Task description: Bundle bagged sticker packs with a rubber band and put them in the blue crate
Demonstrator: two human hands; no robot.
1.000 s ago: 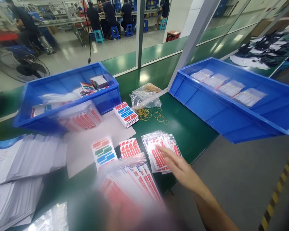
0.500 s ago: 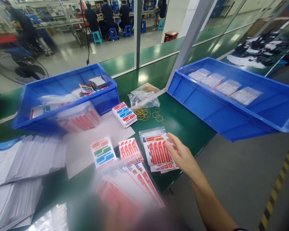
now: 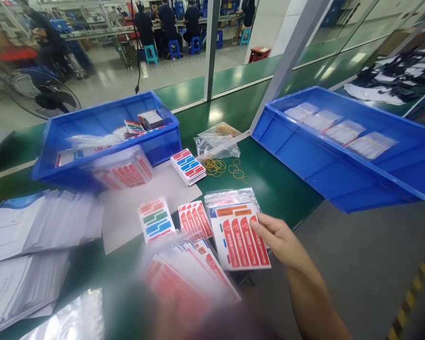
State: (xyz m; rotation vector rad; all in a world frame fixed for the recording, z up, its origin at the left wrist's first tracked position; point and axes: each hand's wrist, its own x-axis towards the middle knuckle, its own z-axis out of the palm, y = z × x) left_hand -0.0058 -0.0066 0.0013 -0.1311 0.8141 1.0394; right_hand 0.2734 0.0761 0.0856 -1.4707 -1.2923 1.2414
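Currently, two blue bins flank the card stack (image 3: 187, 166). The bin to its left (image 3: 165, 145) contains clear plastic (image 3: 95, 140) and printed cards (image 3: 134, 128); the bin well to its right (image 3: 297, 163) has four clear packets (image 3: 345, 131) lying in a row. A clear bag (image 3: 221, 147) just beyond the stack has rubber bands (image 3: 226, 129) in it, and loose bands (image 3: 214, 166) lie just right of the stack.

Nearer the person than the stack, and to its right, is the sticker sheet (image 3: 242, 243). Its long axis runs away from the person; the orange-printed end points to the far side, while the red strips slant slightly rightward towards the near end. The right hand (image 3: 285, 241) pinches its right edge, thumb and fingers closed on it. Directly nearer than the stack, bagged sheets (image 3: 184, 274) fan out above the left hand (image 3: 177, 314), too blurred to tell its openness or grip.
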